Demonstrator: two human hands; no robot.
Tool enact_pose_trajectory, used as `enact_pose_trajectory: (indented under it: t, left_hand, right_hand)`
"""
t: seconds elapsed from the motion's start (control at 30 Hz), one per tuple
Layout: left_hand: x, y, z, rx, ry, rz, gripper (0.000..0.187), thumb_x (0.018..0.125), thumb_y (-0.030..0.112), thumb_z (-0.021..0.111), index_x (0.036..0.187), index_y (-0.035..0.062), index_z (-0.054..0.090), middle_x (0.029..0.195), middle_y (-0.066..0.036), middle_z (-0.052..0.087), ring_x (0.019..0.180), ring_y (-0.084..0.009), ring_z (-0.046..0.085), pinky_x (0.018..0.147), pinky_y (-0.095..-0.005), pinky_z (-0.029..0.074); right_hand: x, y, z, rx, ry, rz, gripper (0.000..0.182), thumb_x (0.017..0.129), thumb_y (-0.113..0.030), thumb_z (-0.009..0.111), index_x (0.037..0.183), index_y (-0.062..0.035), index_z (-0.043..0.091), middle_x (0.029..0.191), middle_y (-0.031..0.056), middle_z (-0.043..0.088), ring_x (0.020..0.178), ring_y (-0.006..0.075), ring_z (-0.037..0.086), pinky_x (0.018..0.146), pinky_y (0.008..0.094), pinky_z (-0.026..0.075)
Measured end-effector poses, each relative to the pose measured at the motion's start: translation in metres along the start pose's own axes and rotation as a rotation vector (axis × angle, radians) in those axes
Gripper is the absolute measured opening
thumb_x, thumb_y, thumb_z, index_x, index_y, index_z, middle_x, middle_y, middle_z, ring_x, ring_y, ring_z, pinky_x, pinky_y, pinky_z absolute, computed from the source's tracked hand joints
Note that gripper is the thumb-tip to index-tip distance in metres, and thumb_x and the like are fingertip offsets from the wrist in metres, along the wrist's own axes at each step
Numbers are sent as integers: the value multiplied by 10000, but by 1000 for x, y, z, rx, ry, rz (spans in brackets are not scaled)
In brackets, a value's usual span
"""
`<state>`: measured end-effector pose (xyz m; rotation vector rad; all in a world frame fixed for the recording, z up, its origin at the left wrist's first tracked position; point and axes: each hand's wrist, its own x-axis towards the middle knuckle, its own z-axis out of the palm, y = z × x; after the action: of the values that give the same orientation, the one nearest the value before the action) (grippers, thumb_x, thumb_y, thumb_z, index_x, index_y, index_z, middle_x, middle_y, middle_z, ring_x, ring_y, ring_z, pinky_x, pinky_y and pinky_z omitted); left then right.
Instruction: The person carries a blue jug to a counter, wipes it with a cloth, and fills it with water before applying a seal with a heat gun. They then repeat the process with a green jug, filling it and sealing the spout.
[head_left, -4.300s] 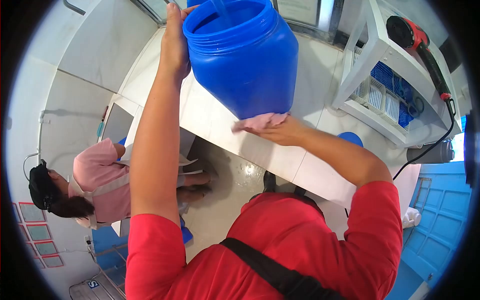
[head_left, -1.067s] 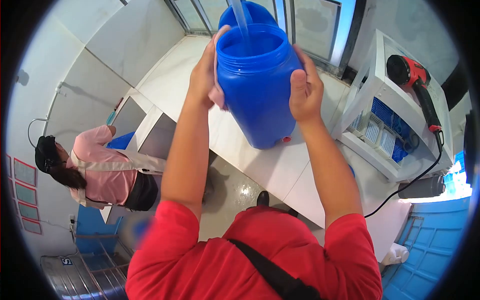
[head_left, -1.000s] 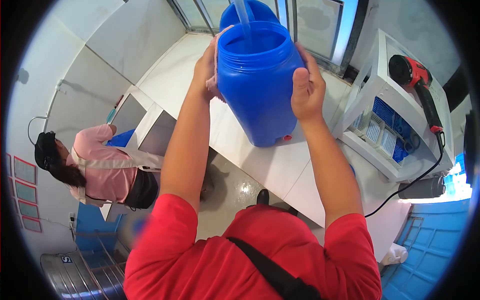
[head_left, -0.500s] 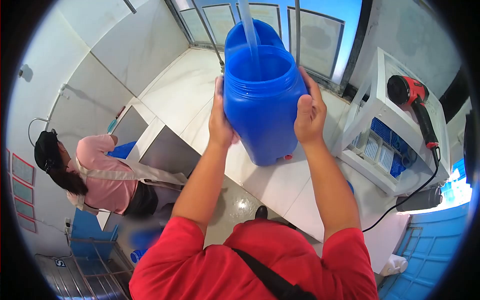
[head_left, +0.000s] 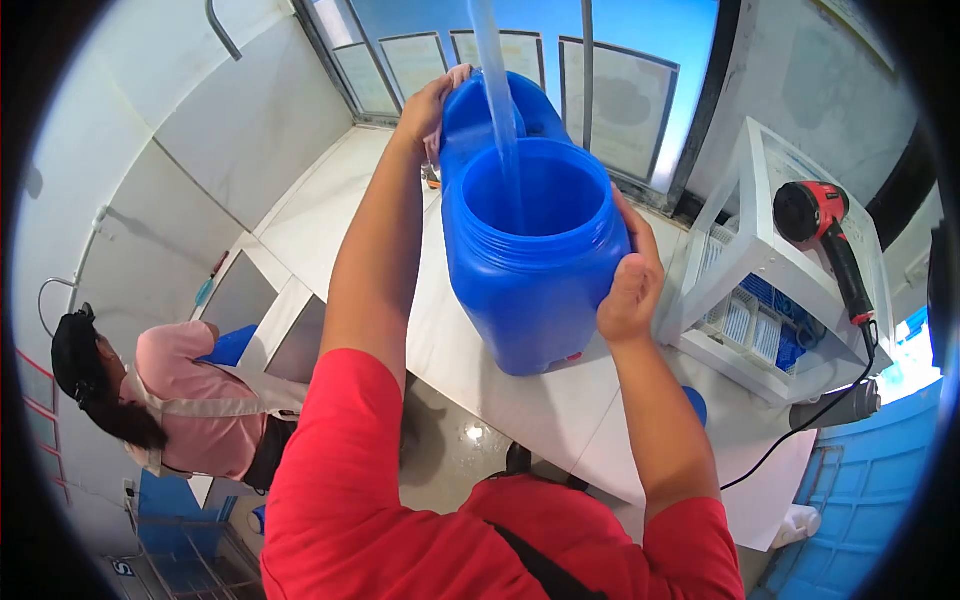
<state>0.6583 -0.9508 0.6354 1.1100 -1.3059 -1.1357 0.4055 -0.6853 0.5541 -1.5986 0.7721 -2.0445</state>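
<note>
- The big blue jug (head_left: 540, 300) stood on the white table (head_left: 560, 425) in front of the person, with its round mouth open
- A pale see-through strip (head_left: 503, 110) went down into the jug's mouth, and I could not tell if it was a tube or water
- A little red bit (head_left: 574, 356) showed low down on the jug
- The right hand (head_left: 632, 290) lay on the right side of the jug, with its thumb and fingers spread apart
- The left hand (head_left: 425, 110) was at the back left of the jug, with its fingers curled over a pink cloth (head_left: 433, 148) and the cloth against the jug
- Right of the jug, apart from it, stood a white rack (head_left: 765, 245), with a red and black tool (head_left: 824, 208) on top
- Behind the jug was a window (head_left: 620, 115)
- Well left of the jug was a person in a pink shirt (head_left: 195, 425)
</note>
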Motion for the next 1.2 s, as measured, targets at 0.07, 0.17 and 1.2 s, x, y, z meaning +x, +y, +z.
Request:
enact_pose_trajectory:
  t: [0.07,0.17,1.2]
  left_hand:
    - [1,-19,-3,-154,-60,-96,563,1004,440,522,1274,-39,645,1129,-175,706,1004,-240,678,892,-344,542]
    - [-23,-68,-9,-545,-175,-398,534,1040,405,471,1305,-33,621,1149,-176,702,999,-246,682,889,-348,553]
    - [-168,33,-13,378,-581,166,912,950,783,88,1578,166,328,1348,-155,568,999,-296,659,638,-313,563]
  right_hand:
    - [0,-1,1,2,-1,14,894,989,-672,443,1404,119,490,1358,231,594,1263,271,565,1097,359,405]
    - [-1,-3,2,-16,-10,18,909,990,-684,422,1401,125,488,1358,232,591,1268,276,561,1103,362,397]
    - [-6,1,6,45,-40,-9,783,1026,-585,464,1417,94,488,1356,200,594,1262,239,555,1094,349,397]
